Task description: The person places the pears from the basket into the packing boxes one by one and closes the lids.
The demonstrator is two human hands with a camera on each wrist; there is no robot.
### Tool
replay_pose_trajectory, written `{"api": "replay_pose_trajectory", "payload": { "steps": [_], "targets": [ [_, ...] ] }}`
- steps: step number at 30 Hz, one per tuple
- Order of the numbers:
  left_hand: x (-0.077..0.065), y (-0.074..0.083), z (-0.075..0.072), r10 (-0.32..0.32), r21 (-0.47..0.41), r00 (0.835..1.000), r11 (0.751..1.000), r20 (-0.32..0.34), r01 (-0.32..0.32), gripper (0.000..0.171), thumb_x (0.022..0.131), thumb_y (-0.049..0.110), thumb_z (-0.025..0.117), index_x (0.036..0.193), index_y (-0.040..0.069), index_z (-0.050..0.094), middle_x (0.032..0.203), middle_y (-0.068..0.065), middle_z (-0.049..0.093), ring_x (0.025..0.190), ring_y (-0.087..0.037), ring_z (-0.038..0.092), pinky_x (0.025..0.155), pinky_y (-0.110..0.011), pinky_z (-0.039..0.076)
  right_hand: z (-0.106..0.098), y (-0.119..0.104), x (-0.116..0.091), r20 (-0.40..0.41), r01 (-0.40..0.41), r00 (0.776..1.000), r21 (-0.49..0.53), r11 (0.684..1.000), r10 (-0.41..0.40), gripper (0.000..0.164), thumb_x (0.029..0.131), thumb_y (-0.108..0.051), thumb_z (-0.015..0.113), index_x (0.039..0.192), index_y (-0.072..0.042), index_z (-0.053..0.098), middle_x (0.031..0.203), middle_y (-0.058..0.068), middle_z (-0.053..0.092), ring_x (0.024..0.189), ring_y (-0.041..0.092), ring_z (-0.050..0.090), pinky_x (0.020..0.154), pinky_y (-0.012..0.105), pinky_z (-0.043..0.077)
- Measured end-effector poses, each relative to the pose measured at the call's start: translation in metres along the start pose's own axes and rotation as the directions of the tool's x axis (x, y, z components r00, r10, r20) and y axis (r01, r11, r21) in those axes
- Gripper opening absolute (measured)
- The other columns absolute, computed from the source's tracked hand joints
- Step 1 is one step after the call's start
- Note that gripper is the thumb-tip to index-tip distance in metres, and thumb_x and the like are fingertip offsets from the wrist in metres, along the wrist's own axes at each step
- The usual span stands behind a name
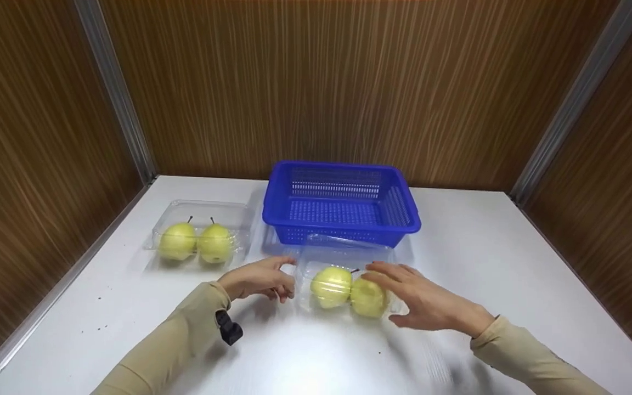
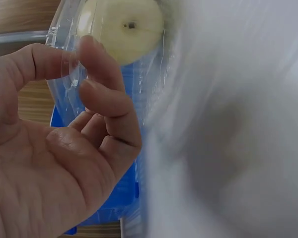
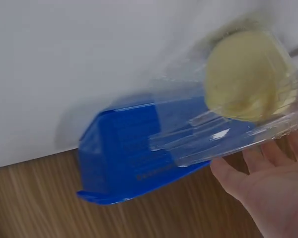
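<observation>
Two pale yellow-green pears (image 1: pixel 331 287) sit side by side in a clear plastic container (image 1: pixel 316 253) in front of the blue basket. At the container's left edge is my left hand (image 1: pixel 261 278), its fingers loosely bent and thumb raised apart from them. In the left wrist view, that thumb and forefinger overlap the clear rim beside a pear (image 2: pixel 120 29). On the other side my right hand (image 1: pixel 423 296) spreads its fingers over the right pear (image 1: pixel 370 298), thumb apart. From the right wrist view, its fingers (image 3: pixel 258 161) lie along the container's edge.
The blue basket (image 1: pixel 343 226), with slotted sides, stands behind the container. To its left, another clear container (image 1: pixel 206 209) holds two similar pears (image 1: pixel 178 241). Wood-grain panels (image 1: pixel 316 82) enclose the white table (image 1: pixel 469 230) at the back and both sides.
</observation>
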State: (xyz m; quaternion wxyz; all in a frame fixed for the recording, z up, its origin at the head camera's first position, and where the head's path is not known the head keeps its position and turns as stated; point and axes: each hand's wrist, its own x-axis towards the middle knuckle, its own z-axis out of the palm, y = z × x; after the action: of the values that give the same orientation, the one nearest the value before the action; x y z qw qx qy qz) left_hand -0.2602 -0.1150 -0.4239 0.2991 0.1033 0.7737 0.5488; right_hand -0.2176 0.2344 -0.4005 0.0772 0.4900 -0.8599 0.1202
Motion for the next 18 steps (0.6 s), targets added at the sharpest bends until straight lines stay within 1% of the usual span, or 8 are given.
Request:
{"api": "replay_pose_trajectory", "payload": {
  "steps": [4,7,9,11,12,14,16,18],
  "targets": [
    [-0.003,-0.001,0.004,-0.008,-0.059,1.000,0.998,-0.001,0.008,0.092,0.078,0.005,0.064,0.155,0.004,0.014,0.081,-0.009,0.068,0.064,-0.014,0.060,0.059,-0.022,0.047,-0.001,0.011,-0.008,-0.046,-0.128,0.991,0.023,0.991,0.129,0.081,0.075,-0.019,0.084,0.145,-0.007,0.044,0.149,0.021,0.041,0.134,0.038,0.044,0.103,0.057,0.043],
    [-0.006,-0.002,0.007,-0.012,-0.093,1.000,0.996,-0.013,0.011,0.092,0.079,0.004,0.063,0.155,0.003,0.010,0.080,-0.009,0.068,0.063,-0.013,0.060,0.057,-0.021,0.048,0.000,0.015,-0.012,-0.042,-0.287,0.956,0.084,0.954,0.291,0.079,0.080,-0.023,0.081,0.147,-0.006,0.041,0.148,0.023,0.040,0.132,0.041,0.045,0.101,0.057,0.045],
    [-0.008,-0.002,0.009,-0.010,-0.109,1.000,0.994,-0.015,0.009,0.092,0.080,0.003,0.062,0.155,0.003,0.008,0.080,-0.010,0.067,0.063,-0.013,0.060,0.057,-0.021,0.048,0.001,0.017,-0.014,-0.008,-0.371,0.926,0.180,0.911,0.378,0.079,0.083,-0.025,0.078,0.147,-0.001,0.038,0.143,0.024,0.045,0.127,0.042,0.050,0.097,0.057,0.048],
    [-0.008,-0.002,0.010,-0.007,-0.125,1.000,0.992,-0.009,0.006,0.093,0.080,0.003,0.062,0.155,0.003,0.006,0.081,-0.010,0.067,0.064,-0.013,0.060,0.058,-0.020,0.048,0.000,0.019,-0.014,0.078,-0.456,0.886,0.322,0.829,0.457,0.080,0.086,-0.027,0.075,0.148,0.003,0.035,0.133,0.023,0.055,0.117,0.038,0.058,0.092,0.052,0.052],
    [-0.008,-0.002,0.011,-0.006,-0.131,1.000,0.991,-0.004,0.005,0.094,0.081,0.004,0.062,0.155,0.004,0.005,0.082,-0.011,0.068,0.065,-0.013,0.061,0.059,-0.021,0.049,0.000,0.021,-0.014,0.129,-0.489,0.867,0.405,0.773,0.481,0.081,0.087,-0.028,0.074,0.148,0.004,0.032,0.127,0.022,0.059,0.112,0.036,0.061,0.089,0.049,0.053],
    [-0.007,-0.002,0.011,0.000,-0.142,1.000,0.990,0.006,0.001,0.095,0.082,0.005,0.062,0.156,0.004,0.003,0.084,-0.011,0.068,0.066,-0.014,0.062,0.060,-0.021,0.049,-0.001,0.021,-0.013,0.240,-0.557,0.819,0.551,0.622,0.521,0.082,0.091,-0.029,0.070,0.150,0.006,0.025,0.118,0.020,0.063,0.103,0.030,0.065,0.083,0.044,0.056],
    [-0.007,-0.003,0.011,0.004,-0.151,1.000,0.989,0.012,-0.002,0.094,0.083,0.006,0.062,0.156,0.005,0.002,0.085,-0.012,0.068,0.068,-0.015,0.062,0.061,-0.022,0.050,-0.002,0.021,-0.012,0.326,-0.603,0.773,0.646,0.469,0.545,0.081,0.094,-0.029,0.065,0.151,0.007,0.020,0.112,0.017,0.064,0.096,0.025,0.067,0.080,0.040,0.058],
    [-0.008,-0.004,0.011,0.006,-0.161,1.000,0.987,0.013,-0.004,0.094,0.083,0.007,0.062,0.156,0.005,0.002,0.085,-0.012,0.068,0.068,-0.016,0.063,0.062,-0.023,0.050,0.000,0.020,-0.010,0.379,-0.614,0.748,0.705,0.353,0.545,0.075,0.098,-0.026,0.059,0.151,0.007,0.018,0.107,0.017,0.063,0.091,0.023,0.068,0.079,0.040,0.058]
  ]
}}
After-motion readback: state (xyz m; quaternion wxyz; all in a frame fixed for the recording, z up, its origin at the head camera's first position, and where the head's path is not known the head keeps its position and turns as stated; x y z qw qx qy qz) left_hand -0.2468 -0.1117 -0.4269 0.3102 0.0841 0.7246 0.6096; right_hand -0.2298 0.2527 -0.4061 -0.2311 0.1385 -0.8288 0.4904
